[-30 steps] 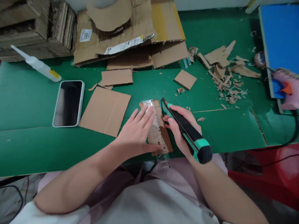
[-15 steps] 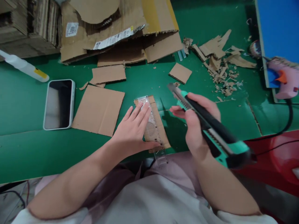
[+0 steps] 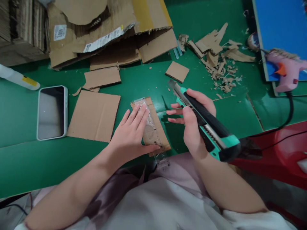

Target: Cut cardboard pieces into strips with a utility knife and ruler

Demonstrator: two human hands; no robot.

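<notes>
My left hand [image 3: 131, 129] lies flat with fingers stretched over a clear plastic ruler [image 3: 150, 131]. Beneath the ruler is a narrow strip of cardboard [image 3: 159, 131], and the ruler's near end juts past the table edge. To the right, my right hand [image 3: 195, 124] grips a green and black utility knife [image 3: 208, 123], raised above the table. Its metal tip points up and left, apart from the strip. A square cardboard piece [image 3: 94, 115] rests left of my left hand. Beyond the knife lies a smaller cardboard square [image 3: 177, 71].
A phone [image 3: 52, 111] and a white tube-like item with a yellow band [image 3: 30, 82] lie at left. Cut cardboard boxes [image 3: 115, 35] fill the back. Torn cardboard scraps [image 3: 220, 64] lie at back right, near a pink glue gun [image 3: 284, 68] and a blue board [image 3: 283, 28].
The whole view has shifted a little, so the table things sit further left. My right hand's lower fingers have spread apart around the knife. My left hand stays flat on the ruler.
</notes>
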